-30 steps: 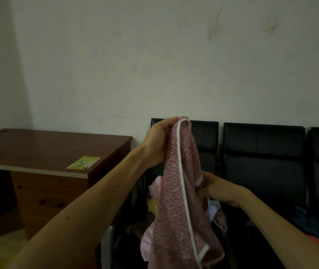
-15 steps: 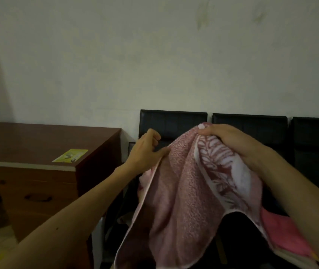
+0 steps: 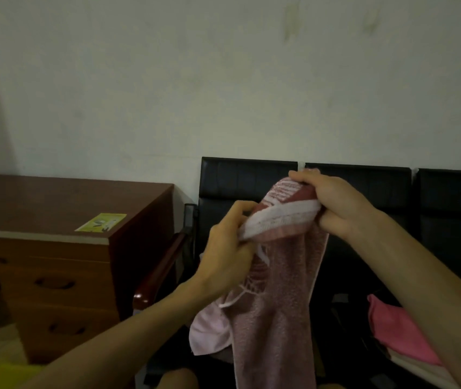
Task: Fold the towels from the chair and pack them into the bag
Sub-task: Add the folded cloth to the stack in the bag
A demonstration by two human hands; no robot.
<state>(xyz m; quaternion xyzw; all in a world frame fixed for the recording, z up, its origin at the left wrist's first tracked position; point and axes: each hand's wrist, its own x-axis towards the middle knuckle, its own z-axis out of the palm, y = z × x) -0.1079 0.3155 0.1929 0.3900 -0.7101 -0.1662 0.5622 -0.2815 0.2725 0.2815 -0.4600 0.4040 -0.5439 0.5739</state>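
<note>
Towel (image 3: 277, 318): pink terry, white band at top edge, hangs in front of black padded chairs (image 3: 364, 186).
Left hand (image 3: 227, 248): grips band's left end.
Right hand (image 3: 336, 204): pinches right end.
Hands: close together.
Desk (image 3: 55, 203): brown wood, yellow sticker (image 3: 100, 222).
Seat: folded pink cloth (image 3: 400, 332).

towel (image 3: 274, 313): speckled dusty pink, white band, white leaf print. chairs (image 3: 364, 181) black. tabletop (image 3: 55, 197) reddish-brown, yellow sticker (image 3: 100, 222).
</note>
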